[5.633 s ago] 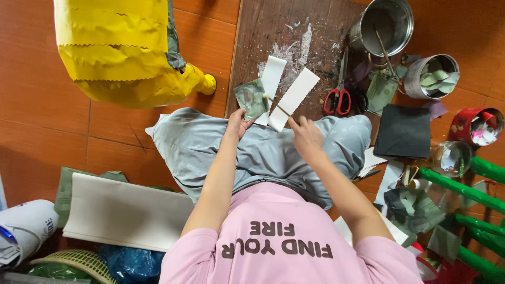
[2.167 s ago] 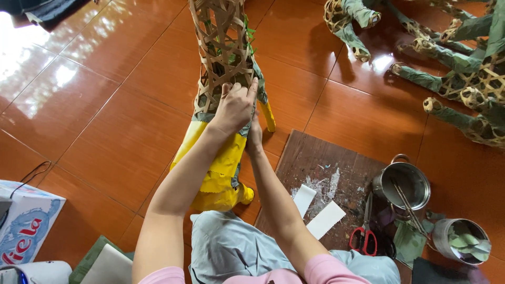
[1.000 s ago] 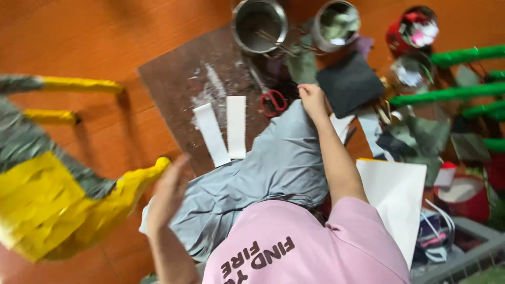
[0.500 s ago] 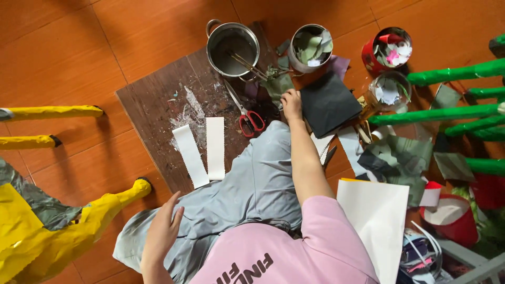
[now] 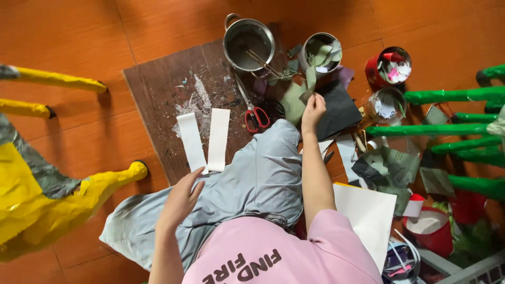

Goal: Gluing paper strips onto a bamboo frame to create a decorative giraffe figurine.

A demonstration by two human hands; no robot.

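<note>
My right hand (image 5: 314,109) reaches forward past my knee and pinches a grey-green paper scrap (image 5: 295,100) that lies beside a tin can of similar scraps (image 5: 321,52). My left hand (image 5: 180,199) hovers over my grey trouser leg with fingers apart and holds nothing. Its fingertips are just short of the lower ends of two white paper strips (image 5: 204,139). The strips lie side by side on a dark, paint-flecked board (image 5: 158,89).
On the board stand a steel pot with sticks (image 5: 248,44) and red-handled scissors (image 5: 255,113). A black sheet (image 5: 341,108), a red tin (image 5: 389,68) and paper scraps lie right. Green-wrapped poles (image 5: 457,123) fill the right edge, a yellow paper-covered figure (image 5: 42,194) the left, a white sheet (image 5: 368,215) by my hip.
The view swung back from the yellow figure to the board. My right hand reached out and closed on the green scrap. My left hand came up from my side toward the white strips.
</note>
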